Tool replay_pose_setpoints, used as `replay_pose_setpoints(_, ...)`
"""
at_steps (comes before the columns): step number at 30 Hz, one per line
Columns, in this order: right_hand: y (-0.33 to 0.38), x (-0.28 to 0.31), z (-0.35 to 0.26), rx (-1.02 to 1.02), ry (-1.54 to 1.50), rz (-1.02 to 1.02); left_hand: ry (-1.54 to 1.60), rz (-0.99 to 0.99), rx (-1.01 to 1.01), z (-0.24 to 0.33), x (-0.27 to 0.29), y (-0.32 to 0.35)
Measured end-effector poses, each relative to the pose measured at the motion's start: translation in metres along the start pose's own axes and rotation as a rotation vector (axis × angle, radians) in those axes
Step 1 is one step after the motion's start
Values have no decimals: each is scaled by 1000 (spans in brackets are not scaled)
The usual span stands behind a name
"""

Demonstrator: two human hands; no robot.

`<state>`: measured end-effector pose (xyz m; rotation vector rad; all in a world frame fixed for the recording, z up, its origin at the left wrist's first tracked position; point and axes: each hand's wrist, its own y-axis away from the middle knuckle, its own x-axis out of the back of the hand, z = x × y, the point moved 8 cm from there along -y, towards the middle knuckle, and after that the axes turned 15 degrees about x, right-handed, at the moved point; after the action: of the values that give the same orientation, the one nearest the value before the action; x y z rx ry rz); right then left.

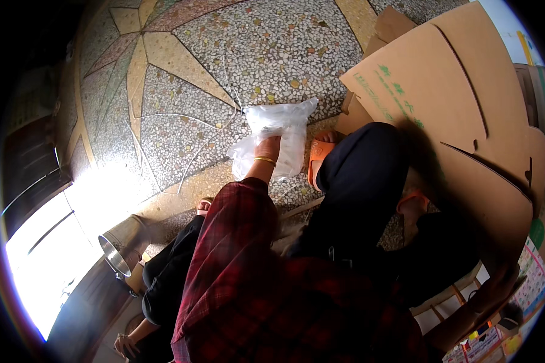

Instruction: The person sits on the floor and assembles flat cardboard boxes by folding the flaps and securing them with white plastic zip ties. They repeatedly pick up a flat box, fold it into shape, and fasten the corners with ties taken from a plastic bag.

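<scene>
The bag was thin, crinkled, translucent plastic with glossy highlights. The sheets were smooth, matt brown cardboard. Speckled stone chips gave the floor a mottled, faintly shiny face. The plaid sleeve and dark trousers were dull cloth; the bangle, shiny yellow metal; the bucket, silvery metal.

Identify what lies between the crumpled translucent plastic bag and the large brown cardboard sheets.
The head view shows a foot in an orange sandal, a bent knee in dark trousers and speckled floor between bag and cardboard.
</scene>
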<state>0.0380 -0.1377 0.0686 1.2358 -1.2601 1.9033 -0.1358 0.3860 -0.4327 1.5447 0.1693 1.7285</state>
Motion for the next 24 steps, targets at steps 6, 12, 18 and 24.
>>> replay_pose_setpoints(6,1,0,0,-9,12,-10,35,171,-223,22,10,5)
replay_pose_setpoints(12,-2,-2,-1,-26,33,-31,22,202,-279,13,-1,24)
replay_pose_setpoints(18,-3,-2,-4,-34,21,-11,41,137,-262,-11,-26,62)
replay_pose_setpoints(24,-9,-5,-2,-31,15,-22,-106,-138,-186,-28,-54,48)
